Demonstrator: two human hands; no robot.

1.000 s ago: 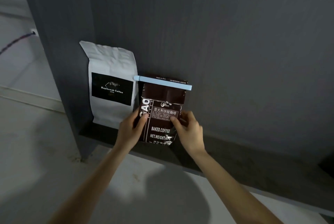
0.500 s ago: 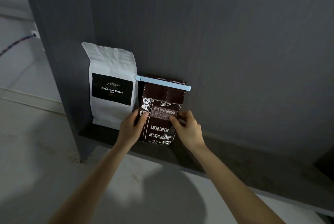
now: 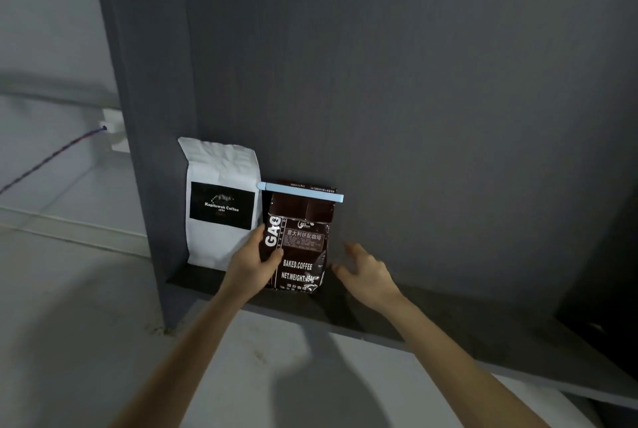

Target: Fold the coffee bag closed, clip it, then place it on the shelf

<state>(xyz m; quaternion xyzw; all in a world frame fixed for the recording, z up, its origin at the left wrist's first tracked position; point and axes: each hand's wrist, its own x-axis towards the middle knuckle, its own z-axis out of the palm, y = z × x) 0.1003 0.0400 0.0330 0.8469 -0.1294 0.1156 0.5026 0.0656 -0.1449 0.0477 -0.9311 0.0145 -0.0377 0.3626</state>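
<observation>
The shiny brown coffee bag (image 3: 298, 248) stands upright on the dark shelf (image 3: 431, 310), its folded top pinched by a long pale blue clip (image 3: 301, 191), beside a crinkly white bag (image 3: 221, 203), with the left hand (image 3: 253, 263) gripping its side and the right hand (image 3: 364, 272) open, fingers spread, just beside it.

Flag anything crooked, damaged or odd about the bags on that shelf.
Little stands out. The brown coffee bag stands upright on the shelf, beside the white coffee bag. Its blue clip overhangs both sides and tilts slightly down to the right. The left hand grips it; the right hand is off.
</observation>
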